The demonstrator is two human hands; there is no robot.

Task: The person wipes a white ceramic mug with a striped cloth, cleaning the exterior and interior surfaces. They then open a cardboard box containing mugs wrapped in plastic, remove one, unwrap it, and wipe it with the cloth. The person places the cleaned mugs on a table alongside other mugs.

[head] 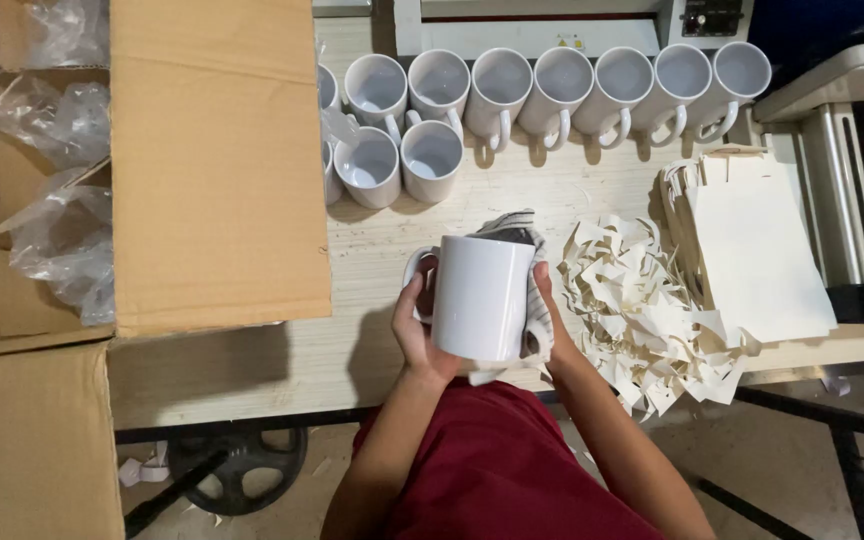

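At a pale wooden worktable [372,250], I hold a plain white mug [482,296] upright in front of my chest, just above the table's near edge: my left hand [414,330] is closed on the side where the handle sits, thumb up along the mug's wall, while my right hand [540,300] presses a grey-and-white cloth [530,238] around the opposite side, so the cloth lies between palm and mug. Beyond the mug, a row of matching white mugs [562,88] stands along the far edge of the table, with a few more set just in front of it at the left. A large open cardboard box [217,170] holding clear plastic bags [57,240] fills my left side; to my right lie a heap of cream paper offcuts [632,300] and a stack of cream sheets [752,250]
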